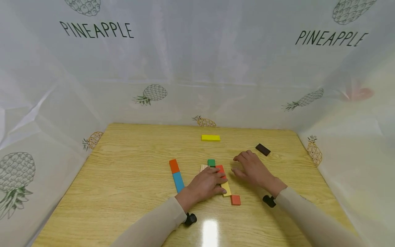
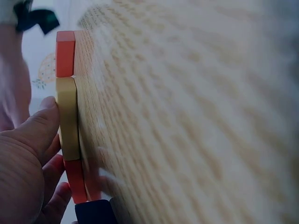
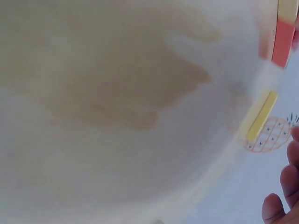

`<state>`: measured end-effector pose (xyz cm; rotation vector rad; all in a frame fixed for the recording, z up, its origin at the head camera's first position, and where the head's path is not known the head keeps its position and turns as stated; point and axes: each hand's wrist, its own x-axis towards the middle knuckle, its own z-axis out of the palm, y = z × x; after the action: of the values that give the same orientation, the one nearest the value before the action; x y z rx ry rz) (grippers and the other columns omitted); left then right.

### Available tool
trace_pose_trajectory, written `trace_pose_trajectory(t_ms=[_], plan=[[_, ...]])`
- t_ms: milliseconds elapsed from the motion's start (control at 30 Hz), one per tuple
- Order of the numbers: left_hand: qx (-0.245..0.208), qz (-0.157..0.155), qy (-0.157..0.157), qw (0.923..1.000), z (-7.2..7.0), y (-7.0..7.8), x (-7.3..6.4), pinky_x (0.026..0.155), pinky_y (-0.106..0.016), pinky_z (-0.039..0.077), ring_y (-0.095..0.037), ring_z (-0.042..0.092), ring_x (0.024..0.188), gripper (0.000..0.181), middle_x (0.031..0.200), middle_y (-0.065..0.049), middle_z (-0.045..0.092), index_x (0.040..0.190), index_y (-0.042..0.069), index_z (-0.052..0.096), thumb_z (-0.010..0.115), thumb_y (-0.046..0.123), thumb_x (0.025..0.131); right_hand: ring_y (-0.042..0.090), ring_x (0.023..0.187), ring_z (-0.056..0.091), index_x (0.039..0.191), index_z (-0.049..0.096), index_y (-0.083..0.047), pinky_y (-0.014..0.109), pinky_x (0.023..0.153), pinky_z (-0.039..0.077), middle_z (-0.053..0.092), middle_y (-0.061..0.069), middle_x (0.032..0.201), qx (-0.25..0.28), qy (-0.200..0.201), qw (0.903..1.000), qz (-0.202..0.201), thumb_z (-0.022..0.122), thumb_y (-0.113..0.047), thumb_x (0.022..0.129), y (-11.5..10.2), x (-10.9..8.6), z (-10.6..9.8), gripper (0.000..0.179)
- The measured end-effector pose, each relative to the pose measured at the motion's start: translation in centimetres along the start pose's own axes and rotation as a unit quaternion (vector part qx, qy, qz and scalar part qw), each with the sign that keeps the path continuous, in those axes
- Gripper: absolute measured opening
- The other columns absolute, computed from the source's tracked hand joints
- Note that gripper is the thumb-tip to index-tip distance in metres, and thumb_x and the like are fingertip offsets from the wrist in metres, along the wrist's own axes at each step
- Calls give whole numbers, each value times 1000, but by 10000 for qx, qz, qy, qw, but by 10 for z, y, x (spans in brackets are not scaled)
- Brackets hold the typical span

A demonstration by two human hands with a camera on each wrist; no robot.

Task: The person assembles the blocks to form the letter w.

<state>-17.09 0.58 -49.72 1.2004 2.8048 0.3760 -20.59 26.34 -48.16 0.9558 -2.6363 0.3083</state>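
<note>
My left hand (image 1: 213,178) lies flat over a row of small flat blocks in the middle of the wooden table (image 1: 123,192). Its fingers rest on a red block (image 1: 220,168), with a green block (image 1: 211,162) and a pale wood block (image 1: 203,167) just beyond them. In the left wrist view the thumb (image 2: 39,126) presses the side of a yellow block (image 2: 67,119), between an orange block (image 2: 65,53) and the red block (image 2: 74,179). My right hand (image 1: 243,166) rests palm down on the bare table to the right of the row and holds nothing.
An orange block (image 1: 174,166) and a blue block (image 1: 178,181) lie end to end left of the hands. A yellow block (image 1: 211,138) lies near the back edge and a dark brown block (image 1: 263,149) at back right. White pineapple-print sheeting (image 1: 197,68) walls the table.
</note>
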Motion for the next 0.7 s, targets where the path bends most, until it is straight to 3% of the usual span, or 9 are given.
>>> trace_pose_trajectory(t_ms=[333,700], plan=[[-84,-26,6,10000,2,0,0,128,-47,33,-18,44,152,51,154,9,59,146,28,66,62,54,102,35,104,58,125,68,-1,52,89,54,66,16,118,-683,-222,9974,-112,75,-34,100,24,71,16,42],[-45,-61,-61,10000,0,1,0,129,-46,32,-17,44,153,50,154,11,59,146,29,66,60,54,103,37,116,56,137,62,1,53,101,53,62,18,129,-1296,-979,9865,214,72,-37,102,22,126,37,52]])
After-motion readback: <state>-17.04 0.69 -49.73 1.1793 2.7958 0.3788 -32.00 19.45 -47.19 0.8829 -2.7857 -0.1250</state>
